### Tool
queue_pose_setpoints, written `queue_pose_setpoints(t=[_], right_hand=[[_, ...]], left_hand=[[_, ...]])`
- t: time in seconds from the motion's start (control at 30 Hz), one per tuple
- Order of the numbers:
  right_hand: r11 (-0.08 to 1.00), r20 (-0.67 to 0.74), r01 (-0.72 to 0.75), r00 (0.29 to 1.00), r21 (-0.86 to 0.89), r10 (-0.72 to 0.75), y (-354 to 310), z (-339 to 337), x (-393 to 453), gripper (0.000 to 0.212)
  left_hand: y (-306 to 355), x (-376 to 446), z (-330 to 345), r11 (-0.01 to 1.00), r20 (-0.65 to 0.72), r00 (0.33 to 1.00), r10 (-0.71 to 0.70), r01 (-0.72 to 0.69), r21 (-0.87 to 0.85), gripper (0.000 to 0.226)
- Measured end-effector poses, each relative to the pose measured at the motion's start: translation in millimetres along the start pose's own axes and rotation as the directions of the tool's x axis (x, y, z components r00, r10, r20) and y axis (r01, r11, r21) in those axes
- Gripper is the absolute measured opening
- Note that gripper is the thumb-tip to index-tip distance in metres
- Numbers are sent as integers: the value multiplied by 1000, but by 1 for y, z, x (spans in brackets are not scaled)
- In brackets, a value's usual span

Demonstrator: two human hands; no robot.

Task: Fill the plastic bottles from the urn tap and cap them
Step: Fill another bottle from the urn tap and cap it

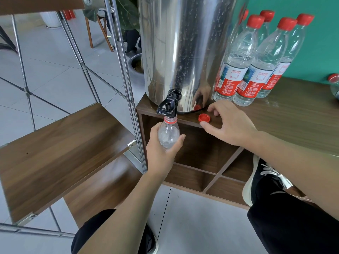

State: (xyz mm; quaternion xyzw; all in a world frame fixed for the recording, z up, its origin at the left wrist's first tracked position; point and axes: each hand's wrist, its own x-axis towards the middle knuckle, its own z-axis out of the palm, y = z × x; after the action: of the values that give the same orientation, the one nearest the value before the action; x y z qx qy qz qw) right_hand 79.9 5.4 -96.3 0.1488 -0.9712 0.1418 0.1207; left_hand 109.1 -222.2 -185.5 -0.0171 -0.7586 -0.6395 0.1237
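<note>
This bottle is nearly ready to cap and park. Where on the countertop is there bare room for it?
Bare countertop lies right of the right hand, in front of the capped bottles. It is crowded between urn and bottles.

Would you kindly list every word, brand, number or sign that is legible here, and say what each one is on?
No text here can be read for certain.
Labels on the capped bottles: printed lines, a framed box and a square code, all too small and blurred to read.
Urn, tap, loose red cap and the bottle under the tap: no lettering visible.
</note>
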Motion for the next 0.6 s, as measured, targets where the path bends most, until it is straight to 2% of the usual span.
queue_pose_setpoints(t=[0.2,0.4,0.6], right_hand=[[999,-156,32,987,43,-25,-10,-6,-3,46],[932,-333,267,926,244,-178,-53,-19,6,30],[868,-407,417,866,270,-290,-93,-30,9,32]], left_hand=[[2,0,2,1000,12,1000,5,-4,-16,71],[1,1,0,999,-4,1000,14,-14,-29,71],[0,0,0,998,-6,1000,30,-30,-59,66]])
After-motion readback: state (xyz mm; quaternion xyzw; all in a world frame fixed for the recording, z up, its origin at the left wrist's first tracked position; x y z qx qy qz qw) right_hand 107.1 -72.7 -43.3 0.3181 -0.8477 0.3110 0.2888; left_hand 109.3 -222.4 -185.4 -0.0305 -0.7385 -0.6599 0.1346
